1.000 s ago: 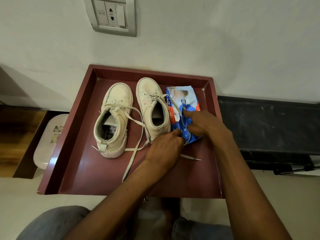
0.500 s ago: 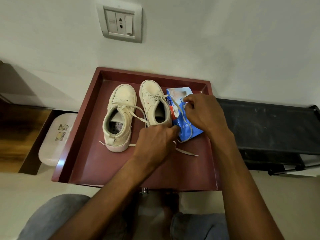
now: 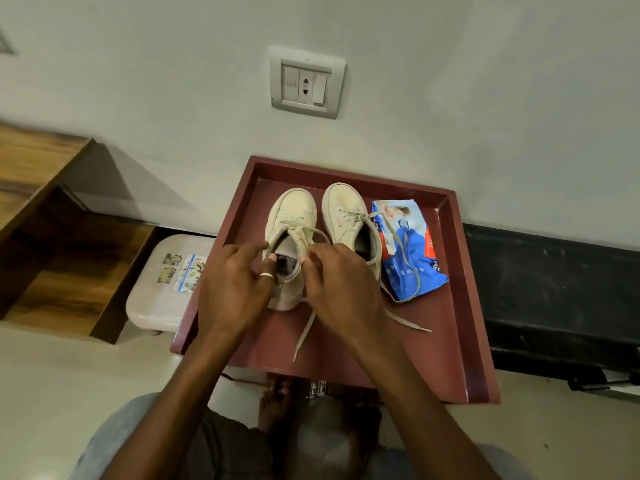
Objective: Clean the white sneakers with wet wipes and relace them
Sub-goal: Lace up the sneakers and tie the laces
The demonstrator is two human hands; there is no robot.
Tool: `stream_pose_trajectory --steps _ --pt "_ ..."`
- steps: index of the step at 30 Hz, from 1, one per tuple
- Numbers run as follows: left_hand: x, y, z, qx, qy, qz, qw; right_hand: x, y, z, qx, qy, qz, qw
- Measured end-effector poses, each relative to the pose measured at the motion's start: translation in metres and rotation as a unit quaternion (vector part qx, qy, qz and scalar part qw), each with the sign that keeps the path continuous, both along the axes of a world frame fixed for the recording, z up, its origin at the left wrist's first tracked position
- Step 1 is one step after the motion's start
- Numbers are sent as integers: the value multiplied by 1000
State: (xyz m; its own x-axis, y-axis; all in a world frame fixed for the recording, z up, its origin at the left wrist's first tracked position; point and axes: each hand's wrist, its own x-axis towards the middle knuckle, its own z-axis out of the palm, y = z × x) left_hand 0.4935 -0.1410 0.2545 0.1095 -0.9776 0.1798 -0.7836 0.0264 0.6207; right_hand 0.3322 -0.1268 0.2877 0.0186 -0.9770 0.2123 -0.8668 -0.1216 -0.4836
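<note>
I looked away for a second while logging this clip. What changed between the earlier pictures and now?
Both hands left the wipes pack and moved left to the left sneaker. The right hand now pinches its lace; the left hand has its fingers at the collar, grip unclear. The right sneaker, pack and tray stayed put.

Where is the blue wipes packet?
In the head view, the wipes packet lies on the right of the red tray, beside the right sneaker, whose lace crosses it.
</note>
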Motion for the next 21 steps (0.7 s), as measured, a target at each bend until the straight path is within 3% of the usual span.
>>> stream_pose_trajectory --steps 10,18,21 --pt "8 -44 5 67 -16 -76 995 16 -43 -19 68 -9 -28 997" --pt "17 -24 13 168 14 -150 974 5 -9 -2 92 51 14 994" --pt "18 -21 13 169 6 -164 972 -3 2 -2 116 31 29 992"
